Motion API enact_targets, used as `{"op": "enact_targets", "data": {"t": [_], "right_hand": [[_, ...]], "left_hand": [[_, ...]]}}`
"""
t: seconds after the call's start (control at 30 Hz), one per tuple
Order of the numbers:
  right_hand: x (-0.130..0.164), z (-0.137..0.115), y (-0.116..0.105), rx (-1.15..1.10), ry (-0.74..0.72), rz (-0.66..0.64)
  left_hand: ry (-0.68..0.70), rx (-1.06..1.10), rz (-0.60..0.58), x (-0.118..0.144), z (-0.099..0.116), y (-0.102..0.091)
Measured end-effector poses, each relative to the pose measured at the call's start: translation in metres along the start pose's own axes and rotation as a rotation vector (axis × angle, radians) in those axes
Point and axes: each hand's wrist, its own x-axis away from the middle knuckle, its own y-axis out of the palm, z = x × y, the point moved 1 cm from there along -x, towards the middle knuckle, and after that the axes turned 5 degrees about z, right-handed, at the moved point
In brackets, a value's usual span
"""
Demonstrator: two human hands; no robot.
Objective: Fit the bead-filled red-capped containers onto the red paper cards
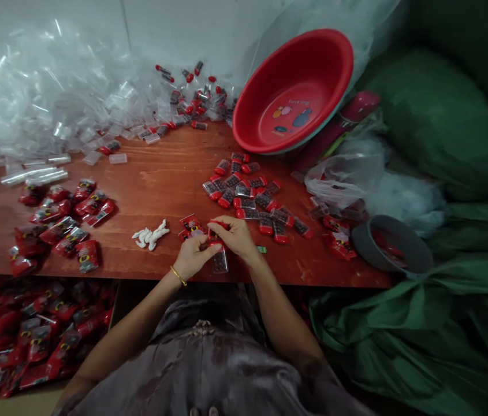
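Note:
Near the table's front edge, my left hand (pixel 192 255) and my right hand (pixel 237 237) meet over a small transparent case with a red end (pixel 220 261). The left thumb and fingers pinch the case's red end, while its transparent part points toward me. Just above, my right hand is closed on a small red piece (pixel 215 225), whose exact kind is partly hidden by the fingers. A red printed packet (pixel 190 224) lies behind my left hand. To the left of it rests a crumpled white strip (pixel 151 234).
Several red-ended cases (pixel 246 203) lie beyond my right hand. Filled red packets (pixel 55 211) lie at left, with more in a box (pixel 31 341) below. Transparent empty cases (pixel 53 92) are heaped behind. A red basin (pixel 291 92) leans at back right, near a grey round container (pixel 393 245).

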Motion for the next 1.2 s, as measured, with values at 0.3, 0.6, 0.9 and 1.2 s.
{"op": "enact_targets", "data": {"t": [0.3,0.6,0.9,1.2], "right_hand": [[0.041,0.011,0.003,-0.091,0.133,-0.088],[0.055,0.015,-0.003,-0.275,0.354,0.094],[0.045,0.009,0.017,-0.505,0.312,0.317],[0.048,0.005,0.004,-0.234,0.308,0.387]], "left_hand": [[-0.132,0.383,0.323,-0.001,0.017,0.002],[-0.264,0.486,0.484,0.003,0.024,-0.004],[-0.117,0.313,0.331,0.012,0.015,0.017],[-0.177,0.339,0.313,-0.002,0.037,-0.004]]}}
